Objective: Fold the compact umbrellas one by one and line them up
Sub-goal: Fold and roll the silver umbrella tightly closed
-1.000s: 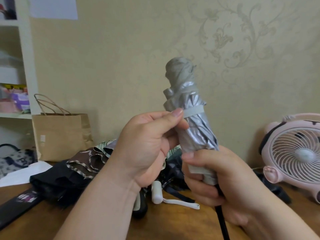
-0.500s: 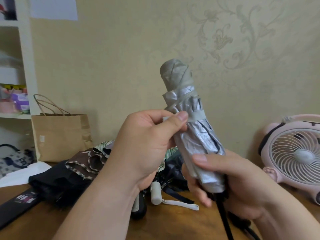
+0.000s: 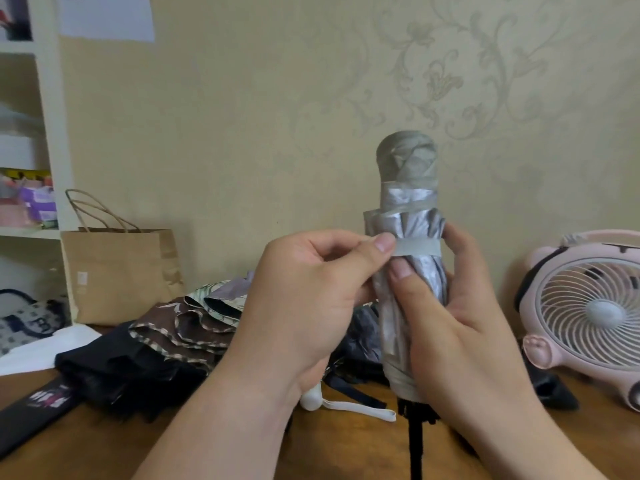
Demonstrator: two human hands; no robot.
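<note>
A beige wall (image 3: pixel 242 116) stands behind the grip (image 3: pixel 391 252), its wallpaper embossed with pale floral scrolls (image 3: pixel 446 74) that rise above and to the right of the grip. High up and far to the left of it, a white sheet of paper (image 3: pixel 107 17) is fixed to the wall. Beside that sheet, at the far left, stands a white shelving unit (image 3: pixel 52 133), its shelves holding blurred boxes and packets. Left of the grip and slightly lower, a brown paper bag (image 3: pixel 121 275) with twisted handles stands against the wall. Below the grip spreads a brown wooden tabletop (image 3: pixel 346 452). To the right a pink desk fan (image 3: pixel 595 313) stands on it. The light is soft and even.
</note>
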